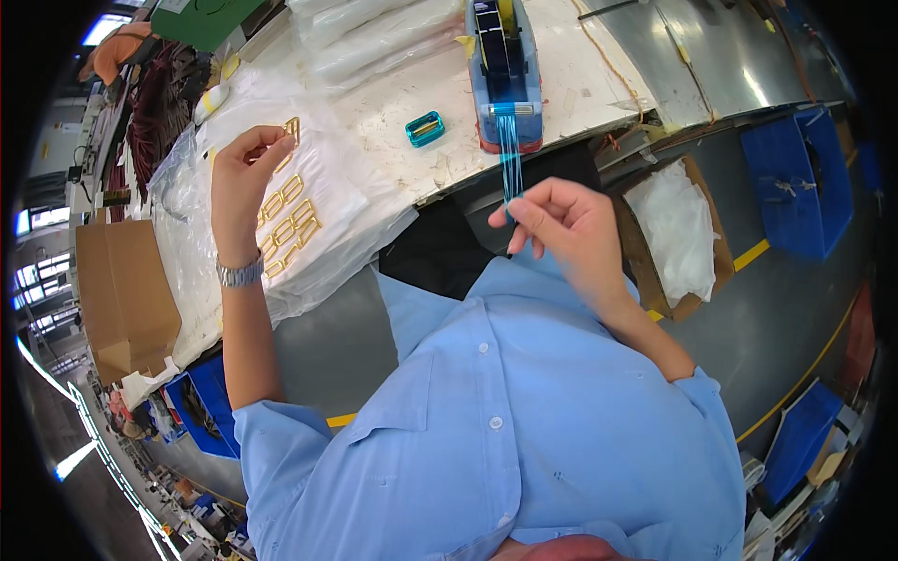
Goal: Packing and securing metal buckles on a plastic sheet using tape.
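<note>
My left hand point(245, 192), with a metal watch at the wrist, is raised over the left of the table. Its thumb and fingertips pinch a gold rectangular slide buckle point(294, 130). Below it, several more gold buckles point(301, 220) lie in rows on white plastic sheeting. My right hand point(569, 232) is closed in front of the table edge, pinching the lower end of a strip of blue tape point(509, 161). That strip runs down from a blue tape dispenser point(524, 122) at the table's front. Between the hands lies a teal rectangular ring point(425, 129) with a hollow middle.
Clear plastic bags point(374, 42) cover the back of the white table point(393, 187). An open carton with white lining point(678, 234) stands at right, near a blue bin point(804, 182). Another brown carton point(126, 294) is at left. A metal surface point(739, 56) extends at far right.
</note>
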`<action>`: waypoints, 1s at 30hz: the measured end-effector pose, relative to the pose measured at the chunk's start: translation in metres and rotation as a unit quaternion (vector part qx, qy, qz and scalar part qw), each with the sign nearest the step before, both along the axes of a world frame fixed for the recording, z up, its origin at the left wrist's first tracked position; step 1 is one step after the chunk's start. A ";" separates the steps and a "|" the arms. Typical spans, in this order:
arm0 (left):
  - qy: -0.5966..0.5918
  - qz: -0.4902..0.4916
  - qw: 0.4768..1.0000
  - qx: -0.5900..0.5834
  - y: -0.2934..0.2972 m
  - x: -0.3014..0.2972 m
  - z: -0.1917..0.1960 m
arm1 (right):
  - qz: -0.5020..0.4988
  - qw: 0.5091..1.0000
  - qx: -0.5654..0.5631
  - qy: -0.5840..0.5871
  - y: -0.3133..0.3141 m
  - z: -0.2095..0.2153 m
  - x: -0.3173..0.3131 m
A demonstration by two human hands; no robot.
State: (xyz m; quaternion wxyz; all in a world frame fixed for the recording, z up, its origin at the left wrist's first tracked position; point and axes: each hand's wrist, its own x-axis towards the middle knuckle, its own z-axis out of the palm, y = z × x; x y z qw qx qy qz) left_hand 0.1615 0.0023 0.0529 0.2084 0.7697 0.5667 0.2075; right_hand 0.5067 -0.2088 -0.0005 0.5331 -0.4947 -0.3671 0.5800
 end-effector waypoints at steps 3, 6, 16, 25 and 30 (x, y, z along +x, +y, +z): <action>-0.370 0.023 0.906 -0.205 -0.042 0.027 0.007 | 0.000 0.999 -0.027 0.026 -0.017 -0.033 -0.001; -0.447 -0.025 0.828 -0.338 -0.083 0.065 0.004 | 0.022 0.999 -0.025 0.020 -0.018 -0.034 -0.004; -0.388 -0.064 0.823 -0.410 -0.153 0.132 -0.011 | 0.034 0.998 -0.007 0.058 -0.029 -0.027 -0.009; -0.352 -0.080 0.853 -0.377 -0.156 0.144 -0.009 | 0.031 0.996 0.004 0.085 -0.035 -0.025 -0.012; -0.343 -0.085 0.857 -0.375 -0.154 0.146 -0.014 | 0.039 0.996 0.004 0.082 -0.037 -0.022 -0.012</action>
